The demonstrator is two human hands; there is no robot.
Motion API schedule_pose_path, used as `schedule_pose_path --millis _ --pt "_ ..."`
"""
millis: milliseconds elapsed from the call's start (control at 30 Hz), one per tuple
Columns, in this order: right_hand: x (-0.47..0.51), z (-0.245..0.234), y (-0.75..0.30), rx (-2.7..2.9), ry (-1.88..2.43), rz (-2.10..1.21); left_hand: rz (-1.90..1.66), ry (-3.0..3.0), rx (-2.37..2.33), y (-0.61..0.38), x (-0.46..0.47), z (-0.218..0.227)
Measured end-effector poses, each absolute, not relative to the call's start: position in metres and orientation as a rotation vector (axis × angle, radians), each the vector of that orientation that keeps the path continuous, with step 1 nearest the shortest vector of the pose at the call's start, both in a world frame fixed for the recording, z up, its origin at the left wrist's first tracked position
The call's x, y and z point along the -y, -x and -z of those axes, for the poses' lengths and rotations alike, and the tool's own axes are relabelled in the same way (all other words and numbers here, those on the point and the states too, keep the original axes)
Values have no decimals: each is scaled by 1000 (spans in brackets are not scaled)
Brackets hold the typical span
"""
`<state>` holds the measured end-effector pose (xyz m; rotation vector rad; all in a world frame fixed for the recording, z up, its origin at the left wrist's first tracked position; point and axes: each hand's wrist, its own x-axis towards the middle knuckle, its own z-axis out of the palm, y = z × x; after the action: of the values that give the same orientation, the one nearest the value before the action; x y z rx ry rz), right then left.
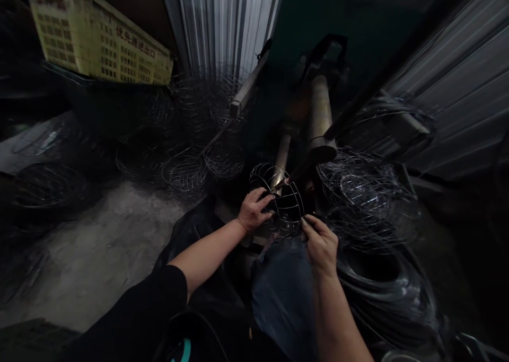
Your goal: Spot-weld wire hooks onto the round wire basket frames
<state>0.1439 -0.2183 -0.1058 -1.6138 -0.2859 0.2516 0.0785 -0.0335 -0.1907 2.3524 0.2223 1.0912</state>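
Observation:
A round wire basket of thin metal rods is held in front of me, at the tips of two metal electrode arms. My left hand grips its left side with curled fingers. At the lower right rim, my right hand pinches the wire between thumb and fingers. The lower electrode arm reaches into the basket's frame, and a small reddish tip shows by the crossing wires. Above it, a thick upper cylinder points towards me. Parts of the basket's left side are hidden behind my left fingers.
Tangled wire frames are heaped at the right, above large coils of wire. More round wire frames stand on the left floor. A yellow crate sits at the upper left. A dark slanting bar crosses the upper right.

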Motion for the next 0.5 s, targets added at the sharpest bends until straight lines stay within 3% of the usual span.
schedule_pose_path --millis 500 --pt "213 85 -147 391 1731 -147 -974 -2175 -353 -72 45 176"
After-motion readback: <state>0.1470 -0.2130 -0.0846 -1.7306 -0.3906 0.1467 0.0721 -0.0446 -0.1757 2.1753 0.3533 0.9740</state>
